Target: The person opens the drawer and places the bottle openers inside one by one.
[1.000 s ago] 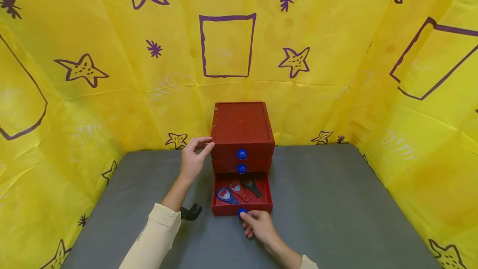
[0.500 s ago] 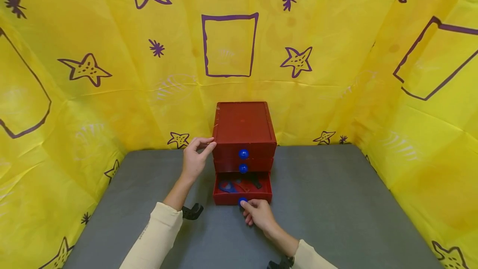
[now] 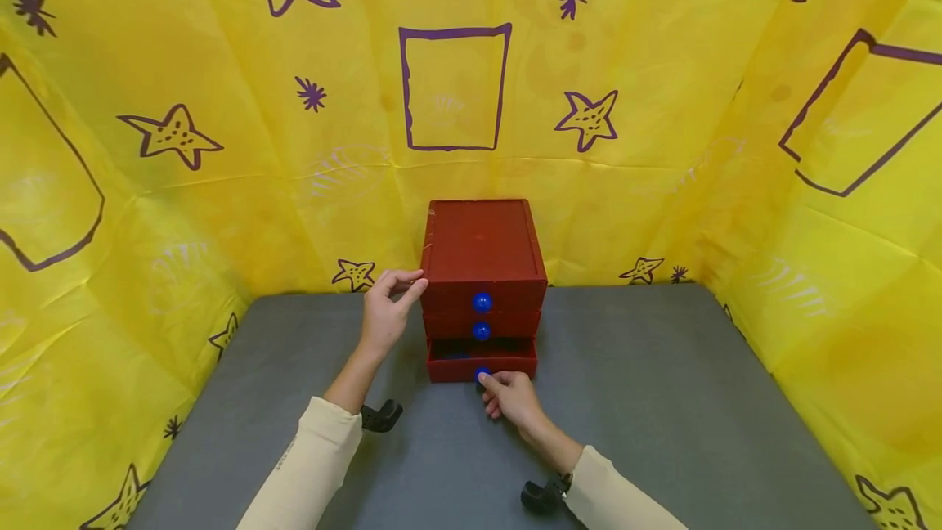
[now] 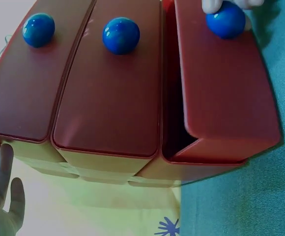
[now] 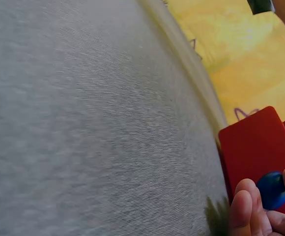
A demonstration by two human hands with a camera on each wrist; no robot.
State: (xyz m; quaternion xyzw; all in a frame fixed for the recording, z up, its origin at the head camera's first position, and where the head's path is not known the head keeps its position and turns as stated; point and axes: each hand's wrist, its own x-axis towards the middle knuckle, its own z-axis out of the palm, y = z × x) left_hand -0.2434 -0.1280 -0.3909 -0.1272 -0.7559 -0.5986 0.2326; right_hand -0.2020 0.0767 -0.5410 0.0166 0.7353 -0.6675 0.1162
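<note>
A red drawer cabinet (image 3: 482, 240) with three stacked drawers and round blue knobs stands on the table in the head view. My right hand (image 3: 515, 399) pinches the bottom knob (image 5: 271, 191) between thumb and fingers. The bottom drawer (image 3: 450, 371) is pulled partway out, and a bit of blue shows in its shadowed inside. At the cabinet's upper left front corner, my left hand (image 3: 386, 309) touches the edge with fingers extended. In the left wrist view, the upper drawer (image 4: 22, 93) and middle drawer (image 4: 108, 98) sit flush in the cabinet.
A grey cloth-covered table (image 3: 662, 399) lies beneath the cabinet. Behind and on both sides hangs a yellow sheet (image 3: 648, 121) with purple drawings. Black wrist devices, one on the left wrist (image 3: 381, 415) and one on the right (image 3: 543, 496), stick out over the table.
My right hand has pushed the bottom drawer inward by its knob. The bottle openers seen inside before are now mostly hidden. My left hand stays at the cabinet's corner.
</note>
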